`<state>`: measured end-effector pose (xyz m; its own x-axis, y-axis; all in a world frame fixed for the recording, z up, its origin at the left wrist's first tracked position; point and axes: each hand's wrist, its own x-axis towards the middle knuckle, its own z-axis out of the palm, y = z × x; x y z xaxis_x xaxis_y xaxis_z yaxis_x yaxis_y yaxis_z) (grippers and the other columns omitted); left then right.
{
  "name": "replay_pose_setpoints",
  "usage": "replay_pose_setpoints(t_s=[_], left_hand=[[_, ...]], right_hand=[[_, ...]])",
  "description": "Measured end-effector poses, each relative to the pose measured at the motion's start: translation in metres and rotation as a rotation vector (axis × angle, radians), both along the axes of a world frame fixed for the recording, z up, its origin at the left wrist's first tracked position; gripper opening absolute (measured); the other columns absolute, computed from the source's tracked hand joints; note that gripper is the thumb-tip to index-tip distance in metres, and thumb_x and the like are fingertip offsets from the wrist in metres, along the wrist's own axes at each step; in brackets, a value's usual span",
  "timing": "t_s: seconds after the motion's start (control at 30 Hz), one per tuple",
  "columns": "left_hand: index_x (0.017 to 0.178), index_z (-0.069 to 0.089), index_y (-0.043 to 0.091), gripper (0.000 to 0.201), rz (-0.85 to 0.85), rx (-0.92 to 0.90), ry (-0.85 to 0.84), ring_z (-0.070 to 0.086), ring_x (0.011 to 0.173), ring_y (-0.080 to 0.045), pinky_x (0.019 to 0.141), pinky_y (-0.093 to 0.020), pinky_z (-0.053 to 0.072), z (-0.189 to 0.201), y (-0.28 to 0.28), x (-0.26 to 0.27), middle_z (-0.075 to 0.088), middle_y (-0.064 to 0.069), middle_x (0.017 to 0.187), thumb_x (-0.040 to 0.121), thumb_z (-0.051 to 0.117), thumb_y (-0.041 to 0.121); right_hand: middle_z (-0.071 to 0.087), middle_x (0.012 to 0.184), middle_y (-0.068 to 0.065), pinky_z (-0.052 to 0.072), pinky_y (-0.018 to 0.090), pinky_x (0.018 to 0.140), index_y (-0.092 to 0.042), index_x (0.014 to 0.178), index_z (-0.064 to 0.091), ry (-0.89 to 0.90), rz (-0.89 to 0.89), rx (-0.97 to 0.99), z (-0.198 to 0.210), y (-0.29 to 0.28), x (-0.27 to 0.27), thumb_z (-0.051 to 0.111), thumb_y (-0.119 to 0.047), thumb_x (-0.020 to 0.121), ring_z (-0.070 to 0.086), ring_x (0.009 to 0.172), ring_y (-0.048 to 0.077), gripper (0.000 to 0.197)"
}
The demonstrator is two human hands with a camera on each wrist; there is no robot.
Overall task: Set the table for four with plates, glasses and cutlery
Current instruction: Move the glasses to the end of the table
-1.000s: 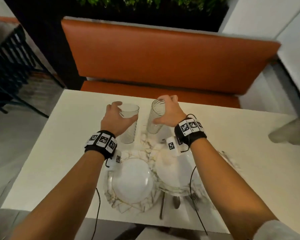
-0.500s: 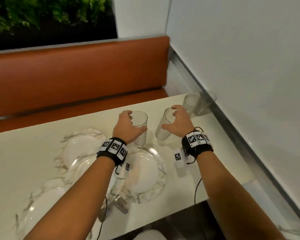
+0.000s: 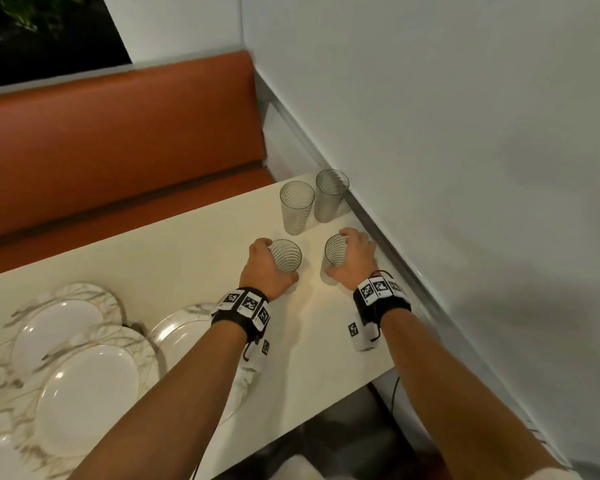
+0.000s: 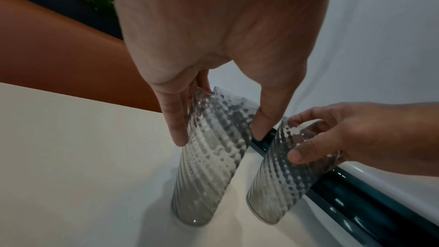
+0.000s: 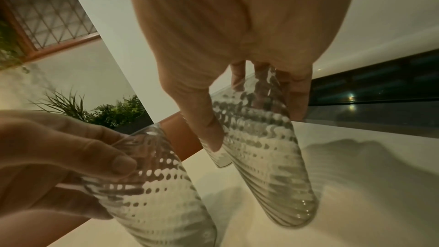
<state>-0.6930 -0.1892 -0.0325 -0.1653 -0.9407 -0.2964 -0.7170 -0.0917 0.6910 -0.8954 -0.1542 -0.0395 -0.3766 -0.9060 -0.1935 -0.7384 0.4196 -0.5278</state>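
Note:
My left hand (image 3: 274, 268) grips a clear ribbed glass (image 3: 286, 256) near its rim, thumb on one side and fingers on the other. My right hand (image 3: 340, 252) grips a second ribbed glass (image 3: 334, 252) the same way, just to the right. Both glasses are upright with their bases at the white table (image 3: 187, 258). The left wrist view shows the left hand (image 4: 219, 134) around its glass (image 4: 209, 166). In the right wrist view the right hand (image 5: 256, 119) wraps its glass (image 5: 268, 157). Marbled white plates (image 3: 59, 327) (image 3: 87, 386) lie at the left.
Two more ribbed glasses (image 3: 297, 206) (image 3: 329, 199) stand just beyond my hands, in the table's far right corner. A white wall (image 3: 465, 168) with a dark sill runs along the table's right edge. An orange bench (image 3: 118, 150) lies behind the table.
Both hands have carried their glasses from above the plates to the right end of the table, beside the two glasses by the wall. My view has swung right.

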Motion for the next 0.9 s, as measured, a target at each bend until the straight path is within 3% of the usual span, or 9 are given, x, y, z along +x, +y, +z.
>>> replay_pose_setpoints(t_s=[0.13,0.27,0.37,0.5,0.67,0.9], left_hand=[[0.146,0.037,0.009,0.098,0.008,-0.009,0.038,0.055,0.127,-0.03,0.105,-0.042,0.05,-0.003,-0.004,-0.015,0.046,-0.011,0.144,0.07,0.095,0.03],[0.147,0.037,0.011,0.1,0.008,-0.001,0.091,0.05,0.131,-0.026,0.106,-0.035,0.045,-0.005,-0.011,-0.026,0.042,-0.011,0.146,0.071,0.095,0.036],[0.148,0.037,0.008,0.093,0.02,-0.005,0.107,0.049,0.133,-0.027,0.105,-0.028,0.04,-0.007,-0.013,-0.032,0.041,-0.012,0.146,0.077,0.089,0.037],[0.15,0.037,0.006,0.094,0.027,-0.002,0.101,0.05,0.133,-0.029,0.11,-0.036,0.044,-0.006,-0.021,-0.041,0.043,-0.014,0.146,0.078,0.089,0.038],[0.148,0.04,0.003,0.093,0.082,0.011,0.107,0.054,0.133,-0.031,0.107,-0.035,0.045,-0.004,-0.034,-0.055,0.055,-0.016,0.145,0.078,0.088,0.04],[0.154,0.035,0.005,0.092,0.078,0.054,0.108,0.052,0.138,-0.033,0.11,-0.035,0.043,0.001,-0.049,-0.073,0.054,-0.018,0.15,0.084,0.085,0.039]], right_hand=[[0.042,0.137,0.013,0.043,0.047,0.102,-0.018,0.144,0.038,-0.008,0.003,0.002,-0.007,-0.004,-0.011,0.087,-0.031,0.064,0.04,0.124,0.035,0.095],[0.031,0.15,0.012,0.036,0.048,0.109,-0.02,0.153,0.025,-0.065,-0.003,0.039,-0.007,-0.008,-0.02,0.087,-0.045,0.065,0.03,0.136,0.035,0.11],[0.03,0.15,0.011,0.034,0.046,0.111,-0.018,0.152,0.029,-0.078,-0.049,0.036,-0.005,-0.009,-0.026,0.085,-0.046,0.069,0.029,0.139,0.034,0.104],[0.036,0.144,0.011,0.036,0.041,0.111,-0.016,0.147,0.039,-0.107,-0.095,0.005,-0.005,-0.021,-0.032,0.085,-0.044,0.069,0.034,0.136,0.033,0.094],[0.047,0.135,0.011,0.036,0.048,0.114,-0.013,0.14,0.044,-0.156,-0.167,-0.114,-0.006,-0.047,-0.041,0.089,-0.043,0.065,0.045,0.129,0.031,0.092],[0.05,0.136,0.007,0.04,0.05,0.111,-0.019,0.137,0.049,-0.21,-0.191,-0.13,-0.016,-0.07,-0.056,0.088,-0.046,0.061,0.05,0.128,0.028,0.089]])
